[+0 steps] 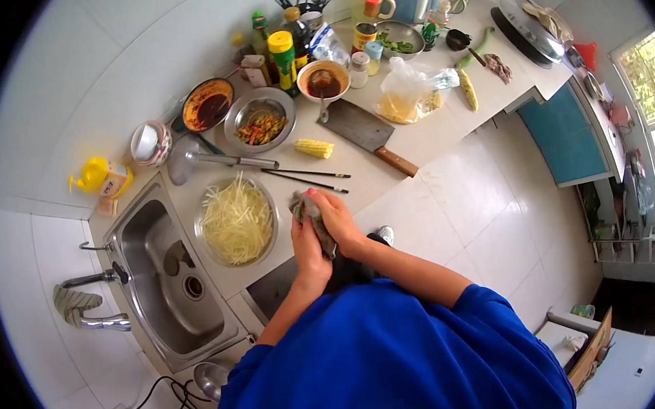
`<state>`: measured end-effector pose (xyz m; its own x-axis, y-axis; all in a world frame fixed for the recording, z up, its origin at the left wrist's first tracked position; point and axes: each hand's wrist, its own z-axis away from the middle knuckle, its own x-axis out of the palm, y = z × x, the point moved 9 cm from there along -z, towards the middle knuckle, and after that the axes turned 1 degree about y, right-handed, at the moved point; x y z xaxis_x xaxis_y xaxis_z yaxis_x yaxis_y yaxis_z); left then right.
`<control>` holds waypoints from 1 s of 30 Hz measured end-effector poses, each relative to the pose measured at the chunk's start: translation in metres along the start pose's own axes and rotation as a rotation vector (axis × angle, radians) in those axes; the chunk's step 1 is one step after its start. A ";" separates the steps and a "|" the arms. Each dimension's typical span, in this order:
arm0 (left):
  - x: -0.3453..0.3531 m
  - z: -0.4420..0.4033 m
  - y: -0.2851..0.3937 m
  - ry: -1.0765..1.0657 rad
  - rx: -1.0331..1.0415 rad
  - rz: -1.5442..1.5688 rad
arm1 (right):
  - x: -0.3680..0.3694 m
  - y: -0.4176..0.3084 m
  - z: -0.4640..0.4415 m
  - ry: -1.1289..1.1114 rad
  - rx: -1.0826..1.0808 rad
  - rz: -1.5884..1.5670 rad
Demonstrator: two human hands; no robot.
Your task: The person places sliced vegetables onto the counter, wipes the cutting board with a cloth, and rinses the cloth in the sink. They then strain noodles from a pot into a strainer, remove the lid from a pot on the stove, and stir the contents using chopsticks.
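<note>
Between my two hands, in front of my body at the counter's edge, is a crumpled grey-green cloth (318,224). My left hand (307,246) presses it from one side, and my right hand (336,221) closes over it from the other. Left of them stands a bowl of pale shredded vegetable (236,221). Just beyond my hands lie black chopsticks (306,179) and a piece of corn (314,148). A cleaver (356,129) with a wooden handle rests farther right, its handle reaching the counter edge.
A steel sink (146,296) with a tap (91,280) is at the left. Behind are a steel bowl of chopped peppers (289,104), a sauce bowl (340,71), a ladle (232,160) and several bottles. A plastic bag (403,95) and another corn cob (468,90) lie right.
</note>
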<state>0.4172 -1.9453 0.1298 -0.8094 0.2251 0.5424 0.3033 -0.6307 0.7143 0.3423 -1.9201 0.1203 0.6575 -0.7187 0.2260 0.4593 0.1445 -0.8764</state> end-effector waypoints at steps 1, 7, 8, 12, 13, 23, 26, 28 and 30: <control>0.000 -0.008 -0.013 0.009 -0.097 0.134 | 0.002 -0.018 0.010 -0.099 0.058 -0.030; 0.032 -0.027 -0.035 -0.027 -0.239 0.525 | -0.130 -0.054 -0.053 0.207 -0.721 1.078; 0.029 -0.031 -0.045 -0.024 -0.217 0.526 | -0.152 -0.048 -0.065 0.243 -0.651 1.234; 0.051 -0.032 -0.080 -0.050 -0.253 0.522 | -0.192 -0.021 -0.111 0.126 -0.336 1.440; 0.056 -0.032 -0.082 -0.017 -0.222 0.476 | -0.192 -0.019 -0.118 0.098 -0.374 1.490; 0.144 -0.047 -0.048 -0.122 0.523 -0.917 | -0.222 -0.036 -0.040 -0.038 -0.313 1.387; 0.224 -0.037 -0.075 -0.440 0.979 -1.557 | -0.229 -0.062 0.007 -0.022 -0.377 1.429; 0.234 -0.049 -0.080 -0.482 0.999 -1.672 | -0.231 -0.078 0.032 -0.003 -0.433 1.452; 0.222 -0.082 -0.072 -0.387 1.006 -1.640 | -0.251 -0.087 0.056 0.067 -0.369 1.374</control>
<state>0.1741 -1.9108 0.1627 -0.4675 0.2667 -0.8428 -0.2592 0.8702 0.4191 0.1704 -1.7145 0.1634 0.4122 -0.1867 -0.8918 -0.6964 0.5665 -0.4405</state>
